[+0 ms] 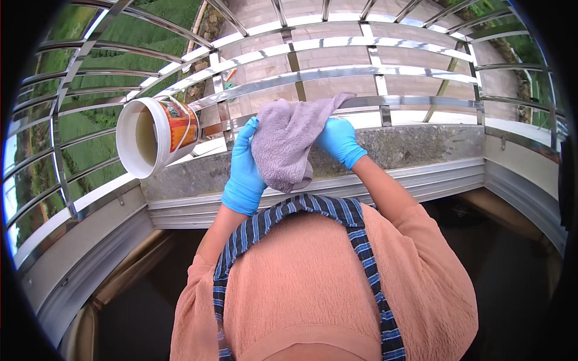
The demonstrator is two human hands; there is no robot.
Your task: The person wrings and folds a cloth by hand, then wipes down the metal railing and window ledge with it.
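A crumpled purple-grey cloth [289, 141] hangs between my two hands, above the stone window sill. My left hand [245, 171], in a blue glove, grips the cloth's left side, with the thumb showing at its upper edge. My right hand [340, 141], gloved in the same blue, holds the cloth's right side; its fingertips are hidden behind the fabric. Left of my left hand is a white bucket [135, 165] with an orange printed label, standing by the railing with murky yellowish liquid inside.
Shiny metal railings [337, 75] enclose the far side and both ends. The grey stone sill [415, 144] runs along the front, with a ribbed metal window track [421, 179] on its near side. Paving [328, 51] and green plants [129, 39] lie far below.
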